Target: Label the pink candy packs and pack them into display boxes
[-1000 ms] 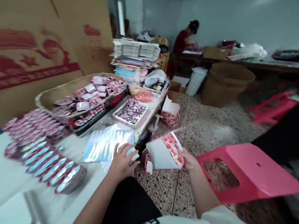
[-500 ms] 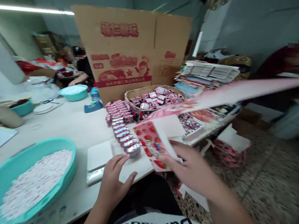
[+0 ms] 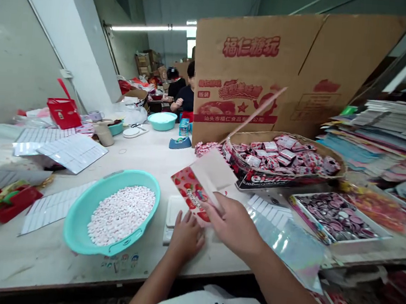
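Note:
My right hand [image 3: 236,222] is closed on the edge of a strawberry-printed cardboard carton [image 3: 189,186]. The carton is partly unfolded, with a pale inner panel and a long thin flap slanting up and away. My left hand [image 3: 186,237] lies low with its fingers stretched out, just beside the carton's lower corner. Its fingertips overlap a small white scale [image 3: 175,210]; whether they touch it or the carton I cannot tell. Left of the scale stands a turquoise basin [image 3: 78,217] with many small white tablets [image 3: 124,216]. Behind the carton, small pink-wrapped packs [image 3: 206,147] are partly hidden.
An open box [image 3: 257,179] of wrapped packs stands behind my right hand, before a tall cardboard carton [image 3: 235,98]. At right lie a tray [image 3: 345,219] of round pieces and stacked printed sheets [image 3: 380,133]. A tape dispenser [image 3: 180,143] sits farther back. People work beyond.
My view has turned left. The strawberry carton's long flap has swung from pointing right to pointing up and away. My left hand has come close to the carton, which now hides the row of packs.

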Demonstrator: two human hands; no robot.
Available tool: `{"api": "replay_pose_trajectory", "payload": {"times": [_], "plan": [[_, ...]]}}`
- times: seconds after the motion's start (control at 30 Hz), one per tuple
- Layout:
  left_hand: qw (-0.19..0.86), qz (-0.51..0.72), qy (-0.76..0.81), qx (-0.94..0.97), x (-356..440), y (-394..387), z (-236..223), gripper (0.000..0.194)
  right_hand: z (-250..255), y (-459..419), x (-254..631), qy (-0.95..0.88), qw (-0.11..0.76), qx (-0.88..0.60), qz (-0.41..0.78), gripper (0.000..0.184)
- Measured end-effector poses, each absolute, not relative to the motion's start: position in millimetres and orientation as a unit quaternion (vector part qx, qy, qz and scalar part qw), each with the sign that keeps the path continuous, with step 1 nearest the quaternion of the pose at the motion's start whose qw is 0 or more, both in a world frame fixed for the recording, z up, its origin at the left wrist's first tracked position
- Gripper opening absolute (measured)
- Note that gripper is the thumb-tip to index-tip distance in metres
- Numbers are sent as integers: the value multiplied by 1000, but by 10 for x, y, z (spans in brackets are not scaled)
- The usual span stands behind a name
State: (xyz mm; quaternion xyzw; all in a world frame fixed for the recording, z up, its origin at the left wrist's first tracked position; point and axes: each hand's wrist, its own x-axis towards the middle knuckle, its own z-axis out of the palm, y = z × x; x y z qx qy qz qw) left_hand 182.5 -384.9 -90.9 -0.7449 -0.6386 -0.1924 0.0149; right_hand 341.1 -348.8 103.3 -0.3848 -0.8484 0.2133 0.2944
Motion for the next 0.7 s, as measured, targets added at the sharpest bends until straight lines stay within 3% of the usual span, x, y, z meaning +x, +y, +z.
{"api": "replay_pose_trajectory", "payload": {"times": [0.2,0.4,0.57,0.7], "plan": [[33,-160,-696,-699,1507,-3866,-727,31,1052,-3353,3728,-813,352,-423,190,27],[44,-150,-694,-702,1463,-3903,-718,29,1103,-3418,3544,-888,193,-393,143,22],[64,-131,-716,-682,1267,-3850,-714,34,999,-3599,3239,-934,102,-324,107,54],[84,-126,-723,-674,1004,-3815,-725,52,746,-3647,3055,-945,109,-288,110,61]]}}
